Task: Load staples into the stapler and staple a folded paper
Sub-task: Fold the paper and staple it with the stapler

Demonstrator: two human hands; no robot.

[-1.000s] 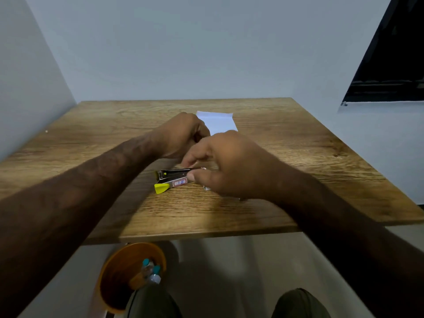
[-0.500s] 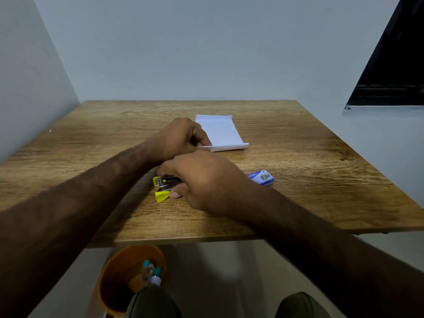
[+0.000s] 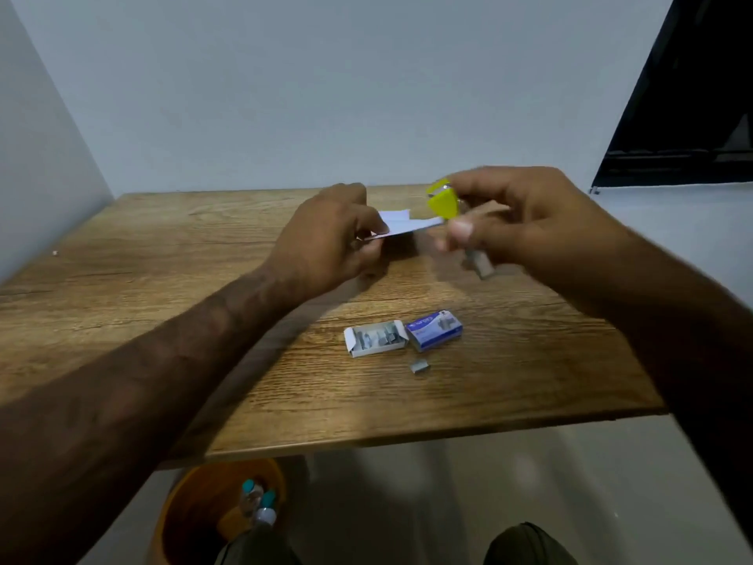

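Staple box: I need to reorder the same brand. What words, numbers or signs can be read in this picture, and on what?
On the blue box sleeve: white print, too blurred to read.
On the stapler: no readable label.
On the folded paper: nothing shows.
No other text in view.

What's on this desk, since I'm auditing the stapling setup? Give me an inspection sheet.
Surface: wooden table.
Job's things: yellow stapler and folded paper held above the table, paper edge at the stapler; open staple box, blue sleeve beside it.
Clutter: loose staple strip near the box.
Hands: left hand pinches the paper; right hand grips the stapler.
Cables: nothing seen.
Surroundings: pale walls; orange bin with bottles below the table; dark opening at right.
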